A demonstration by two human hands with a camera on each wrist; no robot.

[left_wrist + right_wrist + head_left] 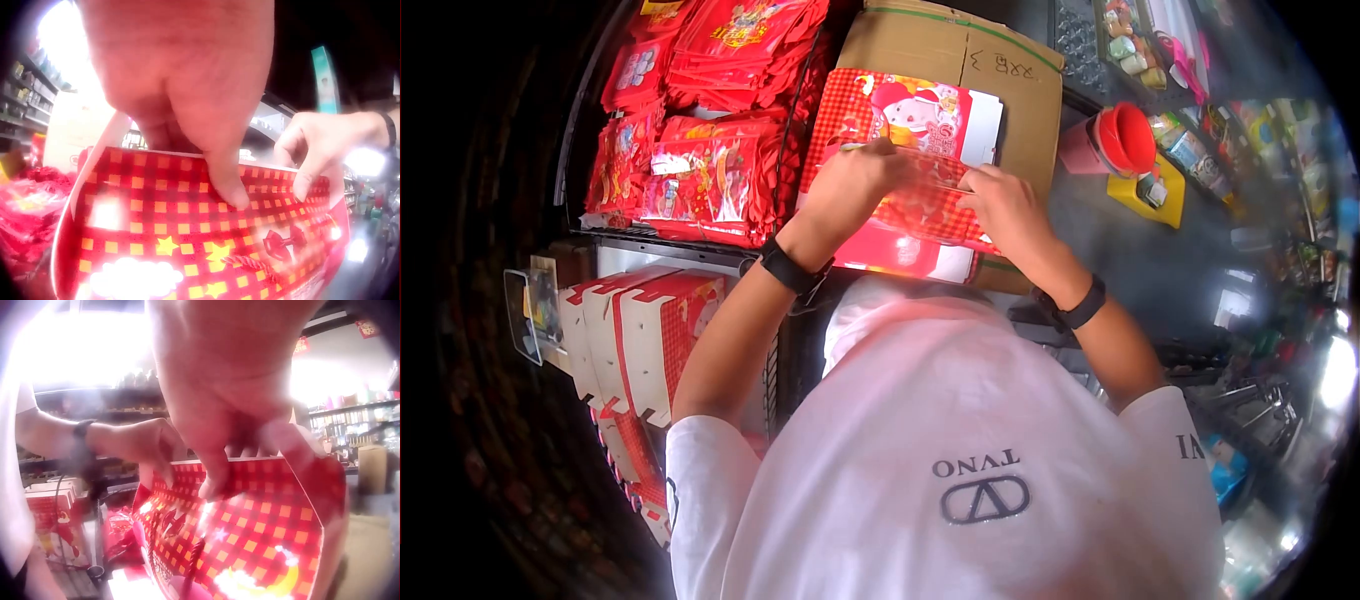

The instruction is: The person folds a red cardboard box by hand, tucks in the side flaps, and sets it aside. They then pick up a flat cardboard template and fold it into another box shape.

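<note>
Both hands grip the top edge of a red-and-orange checked gift box [150, 212] printed with yellow stars and a bow, with a twisted cord handle on its face. In the head view the box [925, 205] looks blurred. My left hand [850, 190] pinches its left part, thumb on the checked face and the other fingers behind the edge. Toward the other end, my right hand [1005, 210] pinches the same edge, thumb also in front. Beneath lies another red printed carton [910, 105] with a cartoon figure, on a brown cardboard box [1020, 100].
Red packets [710, 170] fill a wire rack at the left. Below them stand several folded red-and-white cartons [635, 335]. Pink and red buckets [1125, 138] and a yellow item [1165, 200] sit on the dark surface at right, with stocked shelves beyond.
</note>
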